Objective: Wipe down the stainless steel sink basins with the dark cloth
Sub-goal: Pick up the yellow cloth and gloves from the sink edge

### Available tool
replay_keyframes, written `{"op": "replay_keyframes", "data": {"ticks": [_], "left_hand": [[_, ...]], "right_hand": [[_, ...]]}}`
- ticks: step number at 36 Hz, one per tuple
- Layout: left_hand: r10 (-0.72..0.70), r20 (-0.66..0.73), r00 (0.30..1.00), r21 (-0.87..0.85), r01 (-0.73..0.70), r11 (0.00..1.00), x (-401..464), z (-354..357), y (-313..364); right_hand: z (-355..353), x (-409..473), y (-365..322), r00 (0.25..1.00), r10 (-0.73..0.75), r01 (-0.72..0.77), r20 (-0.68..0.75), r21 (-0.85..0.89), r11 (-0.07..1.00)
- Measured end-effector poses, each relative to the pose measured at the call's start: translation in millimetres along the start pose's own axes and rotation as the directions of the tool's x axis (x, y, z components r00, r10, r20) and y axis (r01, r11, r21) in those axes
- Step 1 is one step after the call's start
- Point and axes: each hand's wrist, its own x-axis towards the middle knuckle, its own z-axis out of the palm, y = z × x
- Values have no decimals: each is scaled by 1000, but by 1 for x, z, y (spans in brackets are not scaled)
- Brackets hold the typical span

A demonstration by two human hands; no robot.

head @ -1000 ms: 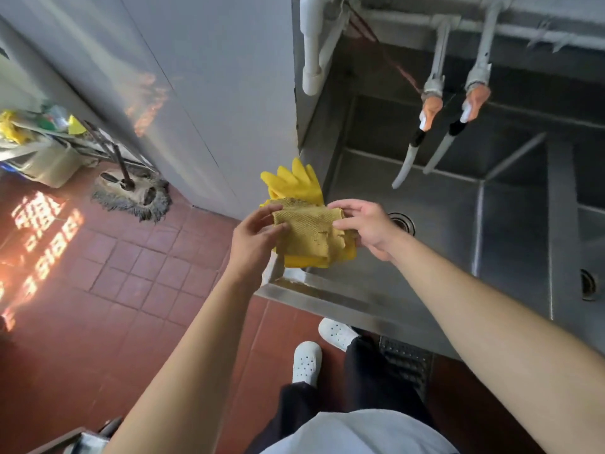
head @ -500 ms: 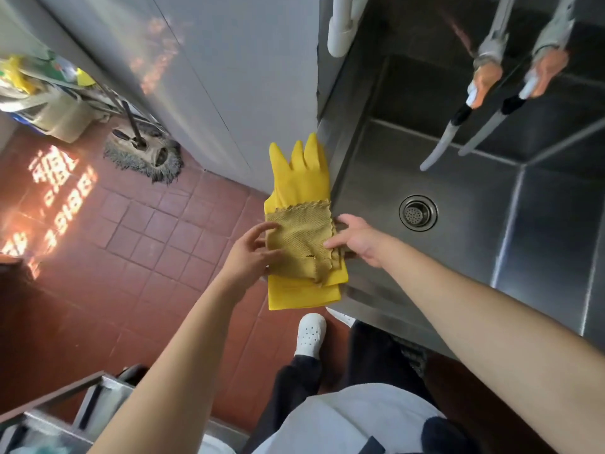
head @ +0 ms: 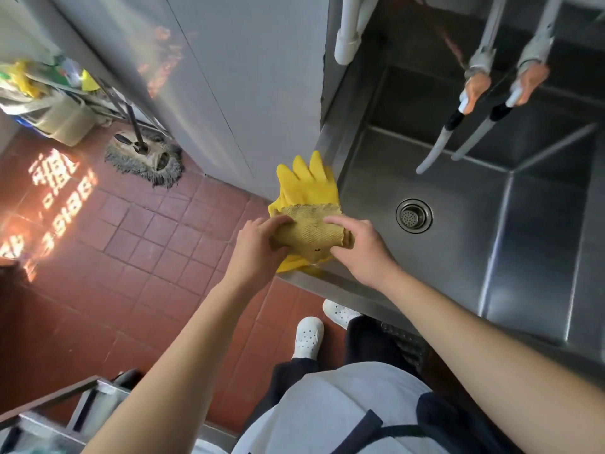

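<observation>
At sink corner: your left hand [head: 258, 244] and right hand [head: 360, 247] each pinch the cloth [head: 309, 232] atop yellow gloves [head: 307, 185]. Judgement: fold flat before wiping the basin [head: 458, 257].

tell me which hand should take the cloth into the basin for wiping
Probably the right hand: it grips the cloth on the side next to the sink basin. The left hand is over the floor side.

Both hands grip a mustard-yellow woven cloth [head: 309, 232] at the sink's front-left corner: left hand [head: 260, 242] on its left edge, right hand [head: 358, 245] on its right, over yellow rubber gloves [head: 307, 183].
</observation>
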Motion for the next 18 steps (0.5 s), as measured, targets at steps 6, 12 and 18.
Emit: {"op": "replay_keyframes", "data": {"ticks": [6, 12, 18], "left_hand": [[230, -224, 947, 181, -192, 965, -12, -13, 32], [430, 34, 902, -12, -429, 903, 0, -25, 94], [558, 256, 789, -455, -411, 790, -3, 7, 177]], "right_hand": [[-24, -28, -27, 926, -221, 142, -306, -261, 955], [-80, -89, -24, 815, -293, 84, -500, -399, 913], [-141, -199, 1, 800, -74, 20, -595, -98, 995]]}}
